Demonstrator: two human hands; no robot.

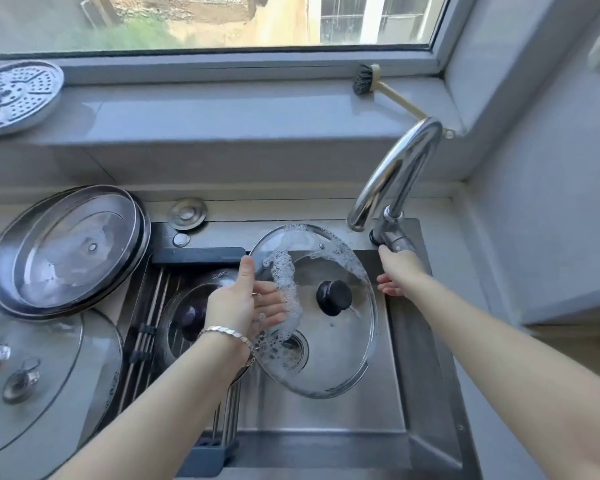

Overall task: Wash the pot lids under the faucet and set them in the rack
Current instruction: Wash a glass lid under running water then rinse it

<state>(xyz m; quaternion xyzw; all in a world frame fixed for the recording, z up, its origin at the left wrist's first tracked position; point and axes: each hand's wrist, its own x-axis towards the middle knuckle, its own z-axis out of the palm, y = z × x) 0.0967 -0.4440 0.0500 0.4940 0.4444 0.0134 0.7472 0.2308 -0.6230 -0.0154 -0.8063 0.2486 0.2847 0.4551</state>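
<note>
Over the steel sink (329, 441), a person's left hand (246, 303) grips the soapy rim of a glass pot lid (326, 358), holding it tilted below the faucet (395, 174); the right hand (400, 271) reaches to the faucet's handle (394, 239), its grasp unclear, while another lid (187, 313) rests on the rack (146, 337) at left

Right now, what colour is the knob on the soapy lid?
Black, seen clearly in the head view: the knob on the glass lid.
</note>
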